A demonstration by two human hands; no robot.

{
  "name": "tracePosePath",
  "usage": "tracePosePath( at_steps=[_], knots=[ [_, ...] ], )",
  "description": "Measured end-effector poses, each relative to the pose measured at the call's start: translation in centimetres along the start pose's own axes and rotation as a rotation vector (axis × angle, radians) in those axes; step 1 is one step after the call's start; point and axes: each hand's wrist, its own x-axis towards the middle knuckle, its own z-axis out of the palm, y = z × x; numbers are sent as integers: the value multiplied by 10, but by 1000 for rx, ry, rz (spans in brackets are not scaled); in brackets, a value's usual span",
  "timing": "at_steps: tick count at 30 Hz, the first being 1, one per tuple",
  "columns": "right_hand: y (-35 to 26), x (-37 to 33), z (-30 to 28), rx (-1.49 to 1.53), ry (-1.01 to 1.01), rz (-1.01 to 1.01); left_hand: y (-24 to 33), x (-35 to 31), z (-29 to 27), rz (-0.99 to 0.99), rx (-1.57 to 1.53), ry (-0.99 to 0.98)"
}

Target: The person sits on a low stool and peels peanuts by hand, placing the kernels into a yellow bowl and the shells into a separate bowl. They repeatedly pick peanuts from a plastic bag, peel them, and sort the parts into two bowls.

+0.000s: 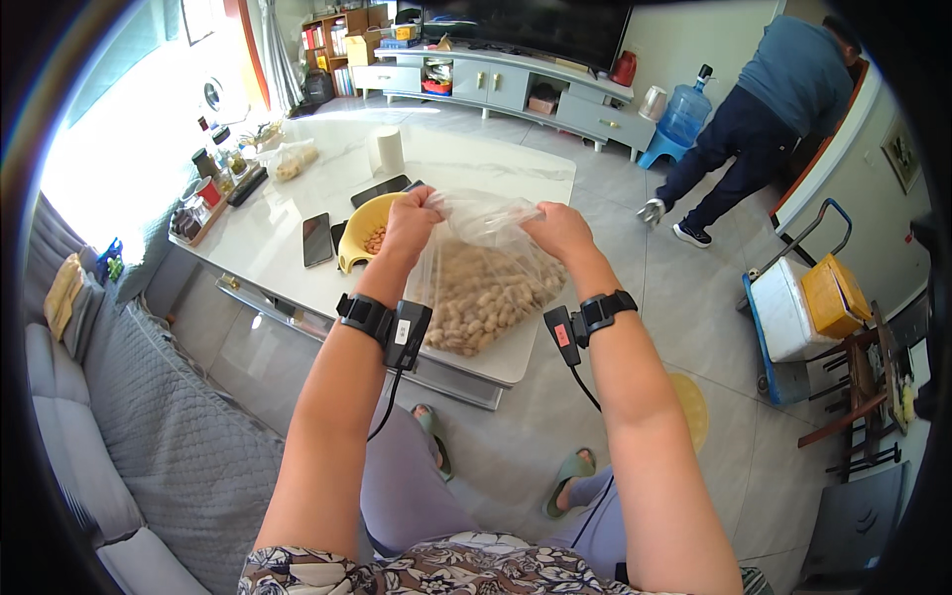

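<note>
A clear plastic bag [486, 288] full of unshelled peanuts rests near the table's right corner. Its gathered top is stretched between my two hands. My left hand [409, 223] is closed on the left side of the bag's mouth, and my right hand [558, 233] grips the right side. Just beside my left hand stands a yellow bowl [359, 230] with shelled peanuts [374, 240] in it; my hand partly hides the bowl. Dark bands with small black boxes are strapped round both my wrists.
Two phones, one of them a dark phone [316, 240], and a white paper roll [386, 152] lie on the marble-topped table [476, 149]. Bottles [223, 164] crowd its left end. A grey sofa [178, 416] is at left. Far right, a person [764, 109] stoops beyond a loaded trolley [778, 337].
</note>
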Motion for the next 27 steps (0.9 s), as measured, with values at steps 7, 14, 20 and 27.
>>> tracePosePath(
  at_steps=[7,14,20,27],
  knots=[
    [19,2,-14,1469,-243,660,26,-69,-12,306,574,-322],
    [59,12,32,2178,76,775,10,-111,-7,-125,1226,-84],
    [67,-13,11,1670,-92,580,13,-95,5,-124,1329,-36],
    [17,-46,-5,255,321,-165,5,-100,23,8,1549,-154]
  ],
)
